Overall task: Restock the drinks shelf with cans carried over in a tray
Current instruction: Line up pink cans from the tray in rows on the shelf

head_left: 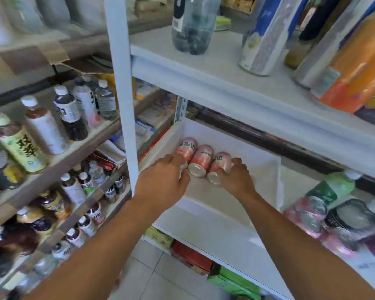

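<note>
1. On the middle white metal shelf (214, 241), a shallow white rectangular plastic tray (266, 169) sits with its far end pushed under the shelf above.
2. Three pink-and-white aluminium drink cans lie on their sides in the tray's far-left part, side by side and touching, bases toward the viewer: left can (187, 148), middle can (200, 160), right can (220, 162).
3. Left hand (162, 180): reaches in from the near left, fingers curled over the near end of the left can, gripping it. Thumb lies close to the middle can's base.
4. Right hand (236, 176): reaches in from the near right, fingers curled around the right can near its base, gripping it.
5. Middle can lies between the two hands; whether either hand touches it, cannot tell.
6. Rest of tray floor, right and near of the cans, shows bare pale surface.
7. Right of the tray, same shelf: a cluster of upright pink cans (310, 215) seen from the top, with a green-labelled plastic bottle (331, 187) just beyond them.
8. Upper white shelf (236, 87): a clear plastic bottle (193, 24), a tall blue-and-white can (264, 40) and an orange soft-drink bottle (359, 68).
9. Far left: separate beige shelving (91, 137) holding rows of white-capped tea bottles (46, 126), blurred at the edges.
10. Below: red and green cartons (193, 256) on the lowest level, tiled floor (152, 271) beneath.
</note>
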